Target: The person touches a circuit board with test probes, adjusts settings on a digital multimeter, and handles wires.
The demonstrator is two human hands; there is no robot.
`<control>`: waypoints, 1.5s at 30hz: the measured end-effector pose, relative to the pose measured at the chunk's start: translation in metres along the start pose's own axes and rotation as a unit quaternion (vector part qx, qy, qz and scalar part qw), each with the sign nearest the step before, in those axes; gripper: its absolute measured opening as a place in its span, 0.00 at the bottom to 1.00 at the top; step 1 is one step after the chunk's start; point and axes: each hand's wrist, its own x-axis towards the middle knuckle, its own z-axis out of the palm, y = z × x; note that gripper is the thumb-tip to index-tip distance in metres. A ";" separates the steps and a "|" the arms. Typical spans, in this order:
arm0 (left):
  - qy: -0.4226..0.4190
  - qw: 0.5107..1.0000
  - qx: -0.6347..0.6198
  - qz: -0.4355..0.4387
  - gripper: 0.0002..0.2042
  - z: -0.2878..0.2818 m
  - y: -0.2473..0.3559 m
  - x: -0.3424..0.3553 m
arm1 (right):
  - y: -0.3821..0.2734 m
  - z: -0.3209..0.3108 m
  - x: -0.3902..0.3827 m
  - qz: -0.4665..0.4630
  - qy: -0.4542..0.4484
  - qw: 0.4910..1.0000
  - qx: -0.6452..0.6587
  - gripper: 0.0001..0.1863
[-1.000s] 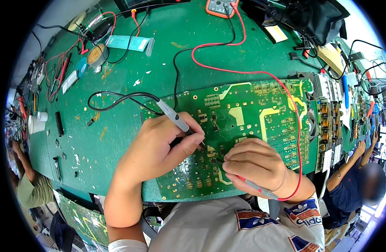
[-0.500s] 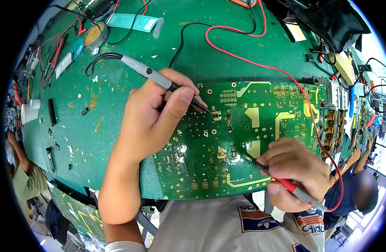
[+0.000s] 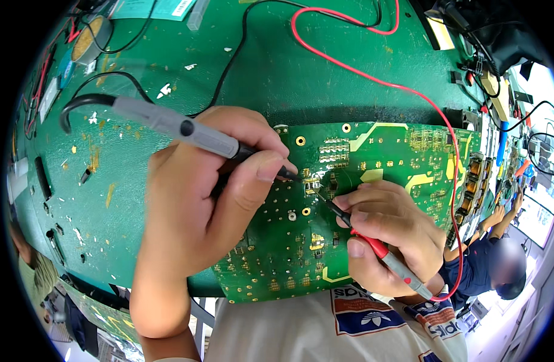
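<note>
A large green circuit board (image 3: 271, 241) with gold pads and small parts lies in front of me on the green bench. My left hand (image 3: 219, 175) is closed round a grey and black test probe (image 3: 180, 128), whose tip touches or nearly touches a small component (image 3: 312, 184) in the board's upper part. From the other side, my right hand (image 3: 394, 232) pinches a red, grey and black test probe (image 3: 373, 247). Its thin tip points at the same component; whether it makes contact I cannot tell. A red lead (image 3: 430, 102) runs from this probe, and a black lead curves from the other.
Tall electronic parts (image 3: 473, 193) stand along the board's right end. A round tin (image 3: 91, 41) and a teal packet (image 3: 147, 7) sit at the far left. A black tube (image 3: 41, 178) and scraps dot the left bench. People (image 3: 491, 262) work on both sides.
My right hand has moved up and left, bringing the red probe's tip beside the other probe's tip. The view has come closer to the board. Both probes remain held.
</note>
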 end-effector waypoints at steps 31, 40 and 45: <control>0.003 0.999 0.049 0.009 0.15 0.004 0.004 0.006 | 0.001 0.002 0.001 0.008 0.014 1.000 -0.025 0.12; 0.004 0.998 0.067 -0.002 0.11 0.005 0.008 0.006 | 0.003 0.004 0.001 -0.006 0.011 0.999 -0.036 0.13; 0.004 0.998 0.067 -0.002 0.11 0.004 0.008 0.005 | 0.003 0.004 0.002 -0.004 0.008 0.999 -0.040 0.13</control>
